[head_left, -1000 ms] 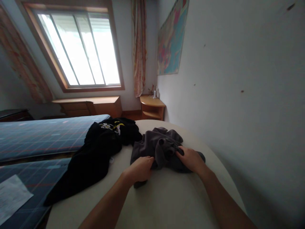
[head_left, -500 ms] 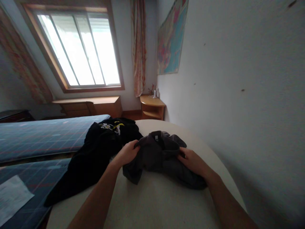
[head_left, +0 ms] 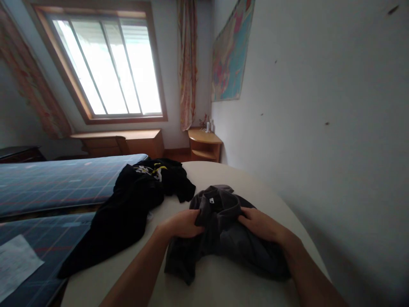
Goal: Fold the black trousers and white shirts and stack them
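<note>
A dark grey shirt (head_left: 223, 232) lies crumpled on the pale round table (head_left: 243, 179), its collar and a small white neck label facing up. My left hand (head_left: 185, 224) grips the fabric on the left of the collar, fingers closed and partly tucked under the cloth. On the right side of the collar, my right hand (head_left: 260, 224) pinches the cloth between thumb and fingers. Both sleeves spread toward me. To the left, a black garment (head_left: 131, 204) with a white and yellow print drapes over the table's edge.
Blue plaid mattresses (head_left: 79, 181) stand left of the table, with a white paper (head_left: 19, 264) on the nearer one. A white wall (head_left: 335, 162) runs along the right. Farther off are a wooden desk (head_left: 137, 138) under the window and a corner shelf (head_left: 204, 136).
Both hands have drawn the grey shirt toward me and down the table, away from the black garment. My left hand has also shifted right, bringing the hands closer together.
</note>
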`<action>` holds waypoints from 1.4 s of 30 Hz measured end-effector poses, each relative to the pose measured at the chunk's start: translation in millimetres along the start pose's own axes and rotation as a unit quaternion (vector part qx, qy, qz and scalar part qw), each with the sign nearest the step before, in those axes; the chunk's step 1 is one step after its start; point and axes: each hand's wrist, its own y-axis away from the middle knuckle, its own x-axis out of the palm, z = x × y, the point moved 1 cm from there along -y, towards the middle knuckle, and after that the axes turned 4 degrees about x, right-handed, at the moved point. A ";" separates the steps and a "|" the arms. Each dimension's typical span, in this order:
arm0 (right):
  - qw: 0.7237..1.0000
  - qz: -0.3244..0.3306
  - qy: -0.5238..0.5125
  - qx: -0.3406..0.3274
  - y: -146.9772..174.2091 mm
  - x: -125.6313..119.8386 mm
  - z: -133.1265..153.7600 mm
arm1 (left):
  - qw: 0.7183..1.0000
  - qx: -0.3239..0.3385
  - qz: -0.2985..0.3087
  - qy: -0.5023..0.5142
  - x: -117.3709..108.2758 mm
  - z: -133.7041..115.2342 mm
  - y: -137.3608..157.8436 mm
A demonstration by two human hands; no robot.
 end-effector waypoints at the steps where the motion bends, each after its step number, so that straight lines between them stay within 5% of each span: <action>1: 1.000 0.018 -0.010 -0.004 2.5 -1.1 2.8 | 1.000 -0.006 0.018 0.003 -4.7 -3.0 3.2; 4: 0.999 0.044 -0.027 -0.010 6.4 -2.2 8.3 | 0.999 -0.039 0.008 0.006 -13.0 -2.8 6.4; 9: 0.999 0.038 -0.015 0.016 4.4 -1.0 9.9 | 0.988 -0.083 -0.120 -0.051 -1.8 26.0 -9.3; 15: 0.999 0.029 -0.014 0.014 3.4 -2.6 8.5 | 0.986 -0.110 -0.124 -0.022 19.3 69.2 -46.9; 30: 0.999 0.017 -0.008 0.028 3.2 -0.9 8.0 | 0.977 -0.096 -0.180 0.064 -8.4 106.8 -154.1; 36: 1.000 0.019 -0.004 0.024 0.1 2.2 4.1 | 0.979 -0.028 -0.185 0.082 -15.8 92.7 -143.0; 42: 0.999 -0.023 0.003 0.028 -7.1 3.6 -1.9 | 0.983 0.022 -0.154 0.096 -16.0 61.1 -94.9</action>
